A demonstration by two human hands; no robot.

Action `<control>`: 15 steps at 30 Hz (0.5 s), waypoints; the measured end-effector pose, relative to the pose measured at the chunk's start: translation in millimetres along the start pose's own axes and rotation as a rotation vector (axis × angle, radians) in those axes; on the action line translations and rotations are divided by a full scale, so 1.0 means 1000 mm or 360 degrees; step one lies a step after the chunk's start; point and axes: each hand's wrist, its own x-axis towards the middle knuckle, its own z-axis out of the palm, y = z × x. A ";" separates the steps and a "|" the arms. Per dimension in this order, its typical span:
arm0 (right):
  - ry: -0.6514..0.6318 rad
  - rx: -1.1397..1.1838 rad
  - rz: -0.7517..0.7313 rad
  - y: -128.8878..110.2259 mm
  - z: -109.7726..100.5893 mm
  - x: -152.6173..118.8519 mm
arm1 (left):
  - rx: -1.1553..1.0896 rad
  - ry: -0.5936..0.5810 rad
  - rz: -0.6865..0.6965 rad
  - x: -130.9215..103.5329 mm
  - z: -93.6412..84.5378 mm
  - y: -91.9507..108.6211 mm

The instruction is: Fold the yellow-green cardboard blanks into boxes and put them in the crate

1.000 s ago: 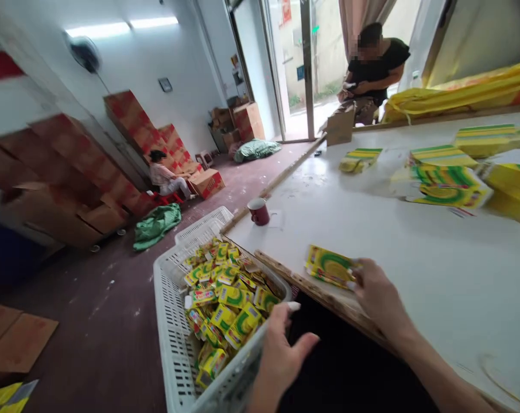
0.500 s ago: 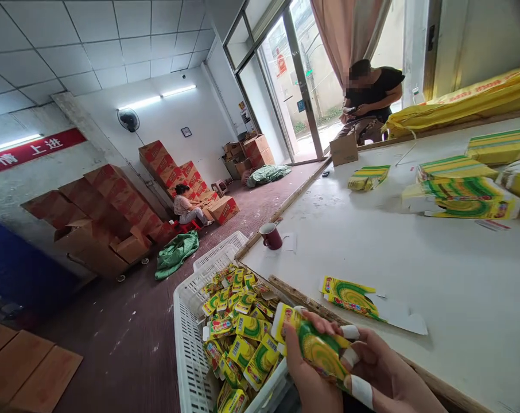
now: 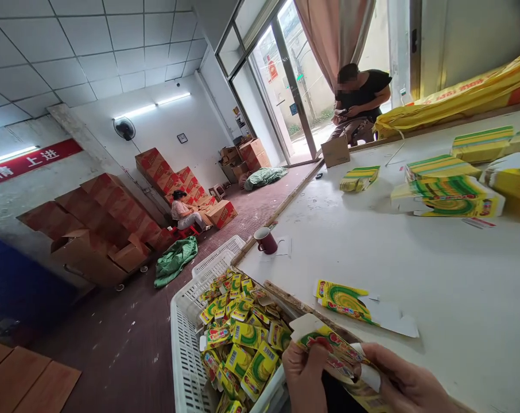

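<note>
Between both hands is a yellow and green small carton [image 3: 338,351], with red print and a white flap at its far end. My left hand [image 3: 305,373] is closed around its left end, thumb pressed on the printed side. White tape wraps some fingers of my right hand [image 3: 404,376], which pinches the carton's right end. Just beyond the hands, a flattened carton [image 3: 348,301] of the same print lies on the white table [image 3: 329,241]. To the left, a white plastic crate [image 3: 183,350] holds many folded small cartons [image 3: 247,335].
A maroon mug [image 3: 266,241] stands near the table's wooden edge. Stacks of flat cartons [image 3: 451,195] lie at the right. A person in black [image 3: 363,94] sits past the table; another person [image 3: 185,212] sits by large red-printed boxes [image 3: 116,198]. Green cloth [image 3: 176,261] lies on the floor.
The carton in my hands has turned, so a red-lettered side faces up instead of the green swirl. My left thumb has moved onto that side. The view has shifted slightly.
</note>
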 end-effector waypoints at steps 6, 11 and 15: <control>0.0305 -0.0862 -0.0834 0.004 -0.037 0.012 | 0.0411 -0.0089 0.0377 -0.006 -0.006 0.050; -0.0167 -0.1209 -0.1210 -0.015 -0.029 0.013 | 0.1209 -0.0535 0.0273 -0.020 0.005 0.083; -0.0096 -0.1267 -0.1421 -0.017 -0.016 0.004 | 0.1428 -0.0772 0.0043 -0.021 0.018 0.077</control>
